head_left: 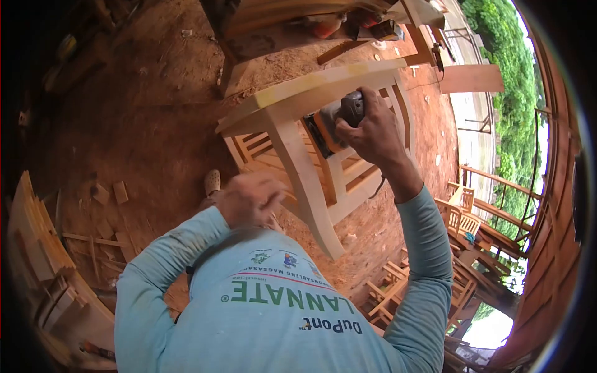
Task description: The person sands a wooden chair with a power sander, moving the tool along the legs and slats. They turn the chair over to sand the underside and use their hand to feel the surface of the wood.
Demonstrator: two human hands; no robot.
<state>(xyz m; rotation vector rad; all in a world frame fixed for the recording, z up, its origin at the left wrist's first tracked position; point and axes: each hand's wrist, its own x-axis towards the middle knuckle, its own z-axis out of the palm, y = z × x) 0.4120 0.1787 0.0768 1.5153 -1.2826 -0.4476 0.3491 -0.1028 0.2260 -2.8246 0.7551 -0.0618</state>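
My right hand (373, 127) is closed around the black grip of an orange-and-black power sander (329, 127). The sander is held against the pale wooden chair (292, 149), inside its frame near the curved top rail. A cord hangs from below my right forearm. My left hand (254, 198) is smeared by motion in front of my body, close to the chair's near leg. Its fingers are too blurred to read, and I make out nothing in it. The chair has slats and a thick, curved rail with yellowish patches.
A wooden workbench (273, 37) with tools on it stands beyond the chair. Wood offcuts (112, 193) lie on the dirt floor at left, beside stacked boards (37, 230). More wooden chairs (461, 217) and frames stand at right. My shoe (212, 181) shows below the left hand.
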